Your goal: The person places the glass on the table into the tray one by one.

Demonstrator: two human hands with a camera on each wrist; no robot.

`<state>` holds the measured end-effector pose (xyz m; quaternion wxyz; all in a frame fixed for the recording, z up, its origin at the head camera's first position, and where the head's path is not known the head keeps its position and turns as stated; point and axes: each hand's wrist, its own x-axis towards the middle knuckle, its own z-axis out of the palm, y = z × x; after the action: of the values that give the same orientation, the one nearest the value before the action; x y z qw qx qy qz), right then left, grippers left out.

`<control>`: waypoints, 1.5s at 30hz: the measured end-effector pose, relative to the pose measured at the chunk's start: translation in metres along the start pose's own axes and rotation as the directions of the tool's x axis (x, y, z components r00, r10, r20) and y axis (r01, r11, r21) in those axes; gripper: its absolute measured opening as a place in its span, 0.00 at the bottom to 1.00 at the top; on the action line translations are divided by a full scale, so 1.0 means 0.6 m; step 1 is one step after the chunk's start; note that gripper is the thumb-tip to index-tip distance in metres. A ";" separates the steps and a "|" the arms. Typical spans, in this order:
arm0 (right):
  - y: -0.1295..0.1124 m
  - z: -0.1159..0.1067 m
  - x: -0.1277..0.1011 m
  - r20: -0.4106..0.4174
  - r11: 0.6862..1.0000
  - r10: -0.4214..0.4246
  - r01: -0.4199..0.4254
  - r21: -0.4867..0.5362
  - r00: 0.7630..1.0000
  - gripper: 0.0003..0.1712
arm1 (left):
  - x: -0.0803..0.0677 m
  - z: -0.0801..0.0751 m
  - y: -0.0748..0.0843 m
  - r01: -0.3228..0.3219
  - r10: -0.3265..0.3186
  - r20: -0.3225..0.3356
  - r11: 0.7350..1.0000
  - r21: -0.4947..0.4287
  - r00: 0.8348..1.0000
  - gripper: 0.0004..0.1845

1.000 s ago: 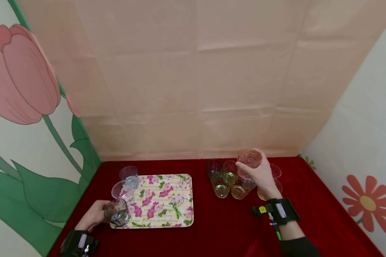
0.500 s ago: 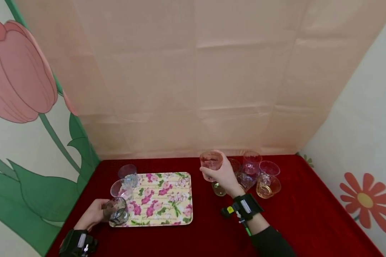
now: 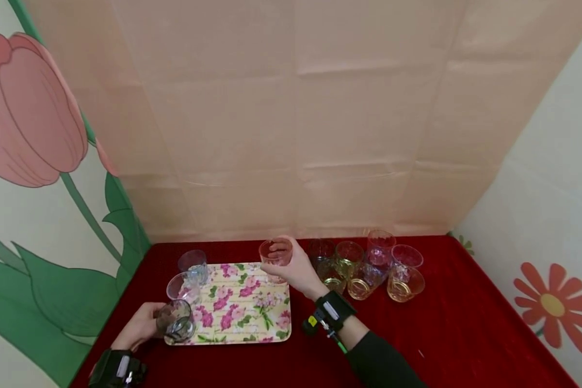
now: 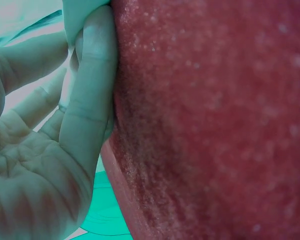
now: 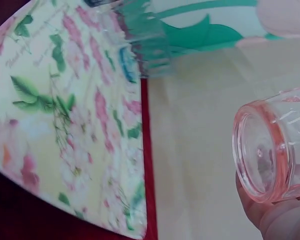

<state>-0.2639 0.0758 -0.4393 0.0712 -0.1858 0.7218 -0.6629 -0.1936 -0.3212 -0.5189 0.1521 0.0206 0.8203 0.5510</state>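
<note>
A pink glass [image 3: 276, 252] is grasped by the right hand [image 3: 298, 269] and held above the far right corner of the floral tray [image 3: 244, 318]. At the tray's near left corner a grey glass [image 3: 176, 321] is gripped by the left hand [image 3: 139, 325]. Two clear glasses [image 3: 186, 280] stand along the tray's left edge. A cluster of tinted glasses [image 3: 368, 272] is set on the red cloth [image 3: 465, 323] to the right.

Cluster of tinted glasses [image 3: 368, 269] on red tablecloth [image 3: 465, 323]; tulip wall panel [image 3: 34, 108] left.
</note>
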 end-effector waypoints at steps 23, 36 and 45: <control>0.075 0.148 0.077 -0.024 0.968 0.070 -0.074 -0.240 0.997 0.44 | -0.007 0.009 0.001 0.054 -0.051 -0.069 0.997 0.052 0.996 0.12; 0.095 0.190 0.098 -0.044 0.967 0.106 -0.113 -0.229 0.993 0.47 | -0.007 0.008 0.002 0.017 -0.010 -0.076 0.996 0.084 0.997 0.15; 0.108 0.200 0.101 -0.062 0.923 0.115 -0.130 -0.361 0.991 0.47 | -0.004 0.009 -0.002 0.032 -0.027 -0.078 0.997 0.065 0.997 0.20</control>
<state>-0.2888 -0.0545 -0.5077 0.0625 -0.1371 0.8436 -0.5154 -0.1896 -0.3176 -0.5215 0.1277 -0.0078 0.8437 0.5214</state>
